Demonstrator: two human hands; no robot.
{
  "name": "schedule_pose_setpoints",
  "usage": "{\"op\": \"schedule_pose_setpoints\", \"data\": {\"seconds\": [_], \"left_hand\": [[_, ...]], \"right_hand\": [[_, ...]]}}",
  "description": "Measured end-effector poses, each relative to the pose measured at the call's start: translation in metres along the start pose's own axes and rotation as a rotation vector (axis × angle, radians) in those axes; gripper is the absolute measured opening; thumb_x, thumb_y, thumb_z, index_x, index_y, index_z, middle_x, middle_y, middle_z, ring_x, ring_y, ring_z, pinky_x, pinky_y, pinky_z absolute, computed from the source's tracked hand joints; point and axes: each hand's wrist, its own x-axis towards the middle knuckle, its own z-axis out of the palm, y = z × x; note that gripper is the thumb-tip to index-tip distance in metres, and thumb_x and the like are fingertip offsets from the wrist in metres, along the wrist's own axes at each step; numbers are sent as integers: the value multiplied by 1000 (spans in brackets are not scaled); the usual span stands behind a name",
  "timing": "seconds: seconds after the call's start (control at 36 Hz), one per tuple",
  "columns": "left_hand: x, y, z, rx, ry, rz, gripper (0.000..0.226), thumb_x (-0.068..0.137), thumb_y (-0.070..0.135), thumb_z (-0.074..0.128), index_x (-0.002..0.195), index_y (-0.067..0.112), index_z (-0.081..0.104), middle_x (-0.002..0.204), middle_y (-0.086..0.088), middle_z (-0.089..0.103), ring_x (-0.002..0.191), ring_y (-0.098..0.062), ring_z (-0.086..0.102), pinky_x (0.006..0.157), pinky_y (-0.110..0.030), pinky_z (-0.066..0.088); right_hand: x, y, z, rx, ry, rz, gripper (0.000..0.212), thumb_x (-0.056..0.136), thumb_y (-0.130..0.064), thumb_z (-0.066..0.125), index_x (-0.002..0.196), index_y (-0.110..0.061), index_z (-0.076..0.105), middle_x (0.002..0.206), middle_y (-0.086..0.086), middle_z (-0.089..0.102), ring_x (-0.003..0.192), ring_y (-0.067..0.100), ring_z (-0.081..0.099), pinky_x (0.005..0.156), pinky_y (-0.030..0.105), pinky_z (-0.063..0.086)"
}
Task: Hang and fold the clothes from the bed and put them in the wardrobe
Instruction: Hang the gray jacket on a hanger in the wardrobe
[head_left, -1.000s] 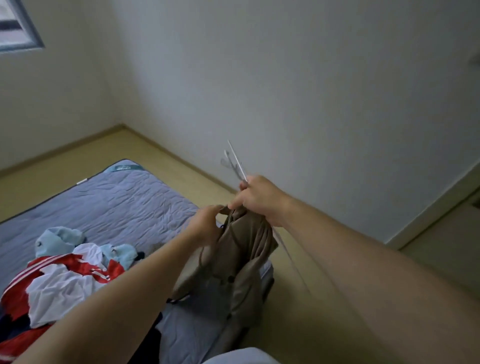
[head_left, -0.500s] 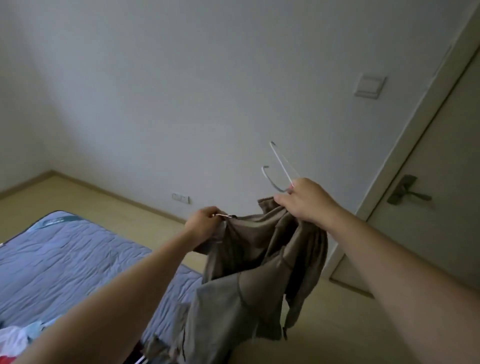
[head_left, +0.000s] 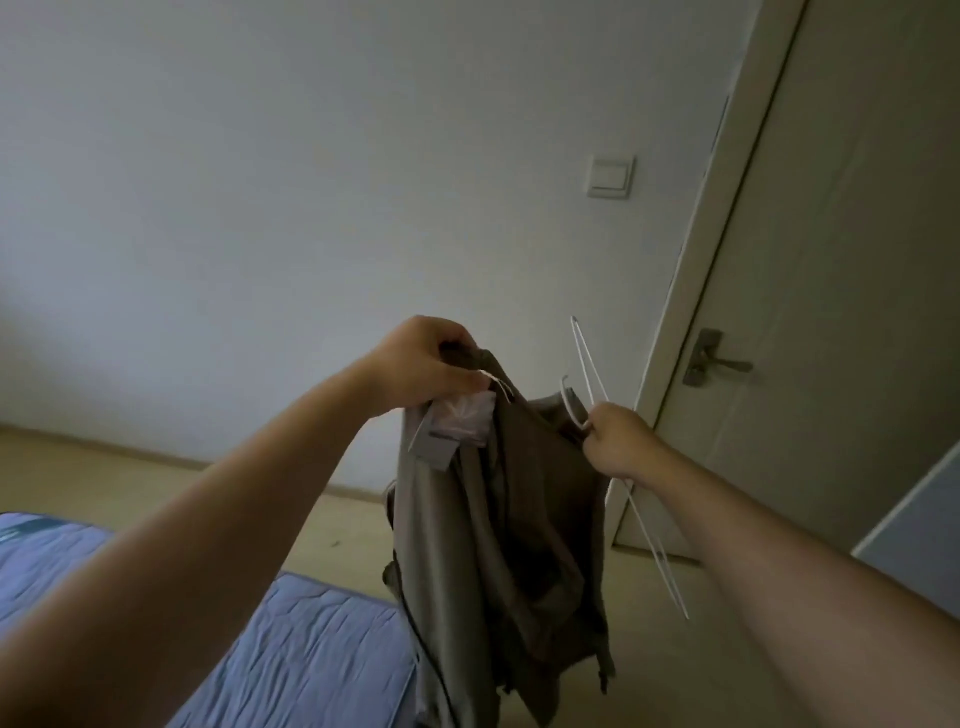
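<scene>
Hanging between blue mattress (head_left: 311, 649) and door (head_left: 857, 260), garment (head_left: 519, 519) is pinched by left grip (head_left: 421, 369); right grip (head_left: 618, 441) clasps hanger (head_left: 587, 358).

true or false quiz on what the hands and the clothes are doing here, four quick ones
1. The left hand grips the top of the brown garment. True.
2. The white hanger is in the left hand. False: the right hand holds it.
3. The brown garment lies flat on the bed. False: it hangs in the air from the left hand.
4. A light switch sits on the wall beside the door. True.
</scene>
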Motion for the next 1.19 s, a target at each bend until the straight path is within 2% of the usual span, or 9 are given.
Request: {"op": "schedule_pose_setpoints", "data": {"seconds": [0.19,0.28,0.39,0.5,0.72,0.92,1.03,1.08,1.19], "left_hand": [[16,27,24,50,-76,-27,49,71,-8,45,86,28,75,70,19,69,68,6,63,53,-8,44],[23,32,36,149,-39,17,60,70,-12,37,85,32,74,82,22,70,81,4,64,59,-6,44],[32,37,53,179,3,73,60,72,-12,35,82,36,69,72,19,64,64,9,59,47,-6,38],[43,43,65,286,60,142,53,73,-12,42,80,38,57,85,12,61,76,-5,59,55,-13,42],[50,50,76,380,166,256,44,79,-7,55,77,36,42,77,13,53,66,-5,47,55,-9,38],[56,34,67,479,287,234,36,83,0,60,109,25,62,84,14,49,76,-4,49,63,-10,35],[61,16,61,566,329,118,9,92,15,61,87,14,68,84,4,53,78,-16,51,64,-21,33],[64,0,61,613,298,-30,35,100,28,53,68,14,54,70,1,52,70,-21,51,58,-28,33],[67,-32,66,526,164,-255,50,104,47,37,73,13,55,72,-4,58,73,-26,58,59,-32,40]], "right_hand": [[12,29,-6,127,132,48,13,93,-5,47,92,-2,59,82,10,57,80,29,58,53,24,34],[17,34,-11,175,136,24,13,94,-6,46,99,2,56,81,10,53,75,26,55,50,24,30],[13,27,-20,413,55,-54,14,87,-4,50,100,-6,51,91,7,55,77,17,53,61,27,41],[5,15,-20,655,-114,-126,36,75,-3,64,105,-16,50,111,14,56,104,29,57,88,45,54],[18,-1,-4,678,-117,-239,48,78,-23,79,110,-25,44,104,-4,57,92,12,59,66,22,43],[35,9,8,493,-63,-158,36,88,-32,72,113,-17,50,102,2,62,93,20,62,74,29,49],[41,15,7,557,-45,-189,33,87,-41,72,95,-14,55,90,4,61,84,21,61,70,32,48],[44,14,2,600,-64,-204,35,88,-43,71,97,-12,57,91,5,63,85,23,63,76,37,50],[47,8,-15,642,-32,-251,40,85,-46,75,86,-12,54,75,-1,57,69,15,57,63,31,43]]}}
